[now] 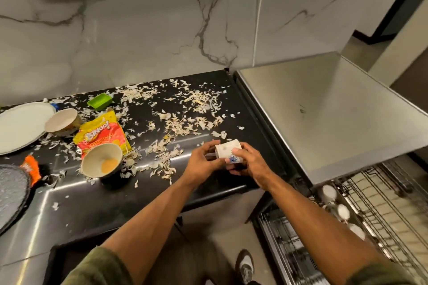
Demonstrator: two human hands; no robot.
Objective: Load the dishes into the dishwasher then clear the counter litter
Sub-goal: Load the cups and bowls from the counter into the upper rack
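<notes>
**Both hands on a white cup above the littered counter**

The left hand [203, 159] and the right hand [249, 164] together hold a small white ceramic cup with a blue flower print [228, 151], tipped on its side, just above the black glossy counter [97, 201] near its right edge. The left hand's fingers curl round the cup's open end; the right hand's thumb presses on the printed wall and its fingers wrap underneath.

Pale dry peel scraps [185, 120] lie scattered across the counter from 9 to 12 o'clock of the cup. At 9 o'clock stands a white paper bowl with an orange residue [102, 161], touching a yellow-and-red crisp packet [102, 134]. Further toward 10 o'clock a second paper bowl [63, 121] lies tilted against a white round plate [20, 127], with a green plastic tray [100, 100] behind them. An orange wrapper [31, 168] sits beside a dark grey round pan [11, 194] at the far left.

At 4 o'clock, the open dishwasher's wire rack [370, 210] holds three white cups [342, 211] in a row, under a steel top [324, 118].
</notes>
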